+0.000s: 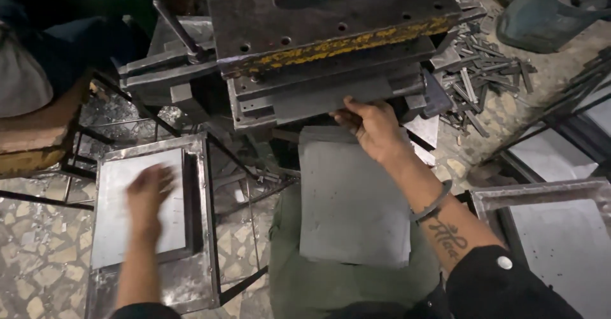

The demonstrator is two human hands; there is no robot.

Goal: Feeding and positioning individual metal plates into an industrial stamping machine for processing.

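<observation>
While the right hand reaches forward to the press machine, its fingers curl over the far edge of a grey metal sheet, gripping it right at the mouth of the die slot. That sheet lies flat on the person's lap, over green trousers, with its far end just under the lower plate of the press. A metal bangle sits on the right wrist, a tattoo shows on the forearm, and a dark sleeve covers the arm below it.

Left hand is motion-blurred, palm down with fingers spread and loosely open, over a stack of flat grey sheets lying in a metal frame tray on the left. It grips nothing; cannot tell whether it touches the top sheet or hovers just above.

Press has a dark top plate with bolt holes and a worn yellow stripe along its front edge. A lever handle sticks out at upper left. Scrap metal strips are piled on the floor at upper right. Another framed tray with a sheet stands at lower right. Stone-patterned floor shows at lower left.
</observation>
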